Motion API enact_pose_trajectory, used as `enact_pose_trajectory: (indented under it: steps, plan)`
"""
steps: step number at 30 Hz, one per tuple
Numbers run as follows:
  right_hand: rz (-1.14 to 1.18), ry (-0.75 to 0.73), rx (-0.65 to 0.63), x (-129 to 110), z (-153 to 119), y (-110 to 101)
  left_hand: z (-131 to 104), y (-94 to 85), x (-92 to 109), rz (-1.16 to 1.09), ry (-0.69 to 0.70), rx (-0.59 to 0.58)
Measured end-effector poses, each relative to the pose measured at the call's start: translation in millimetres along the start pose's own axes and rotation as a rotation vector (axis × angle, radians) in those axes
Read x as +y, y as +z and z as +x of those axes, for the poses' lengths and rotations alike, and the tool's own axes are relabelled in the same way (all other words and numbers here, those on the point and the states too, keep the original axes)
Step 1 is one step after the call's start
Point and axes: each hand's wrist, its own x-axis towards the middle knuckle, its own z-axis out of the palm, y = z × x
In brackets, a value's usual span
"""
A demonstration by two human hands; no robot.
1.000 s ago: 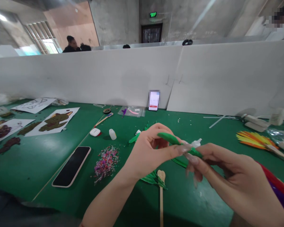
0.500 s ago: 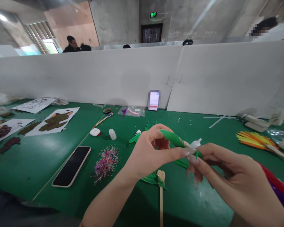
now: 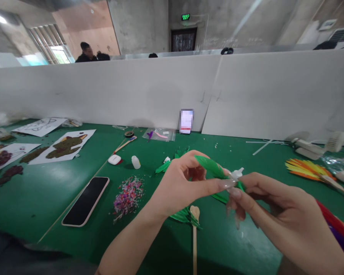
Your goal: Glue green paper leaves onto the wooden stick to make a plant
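Observation:
A green leaf-shaped strip (image 3: 208,165) is pinched between my two hands above the table. My left hand (image 3: 186,187) is closed on its nearer left part, thumb and forefinger pressed together. At the strip's right end, the fingertips of my right hand (image 3: 272,206) are closed on it, beside the left thumb. Just behind the fingers shows a white nozzle or cap (image 3: 237,173), its body hidden. Below my left hand, a wooden stick with a heart-shaped tip (image 3: 194,214) rests against more green strips (image 3: 181,216). Another green strip (image 3: 162,168) lies behind my left wrist.
A phone (image 3: 86,201), a heap of coloured bits (image 3: 128,198), a small white bottle (image 3: 135,162) and a white case (image 3: 114,159) lie to the left. A second phone (image 3: 186,121) leans on the white partition (image 3: 103,93). Yellow-orange strips (image 3: 306,170) fan out at right.
The green strip has turned slightly between my fingers, showing a broader, flatter face. Both hands stay almost in place. At the back right, a person has dropped mostly out of sight.

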Motion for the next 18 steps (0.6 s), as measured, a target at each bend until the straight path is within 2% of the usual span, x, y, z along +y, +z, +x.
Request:
enact_pose_trajectory:
  steps: [12,18]
  plan:
    - [-0.011,-0.002,0.011,-2.1,0.9,-0.7,-0.2,0.0,0.0,0.033,0.008,0.003]
    - [-0.030,-0.030,0.028,0.9,1.3,-1.3,0.3,-2.4,2.1,0.116,-0.007,-0.047]
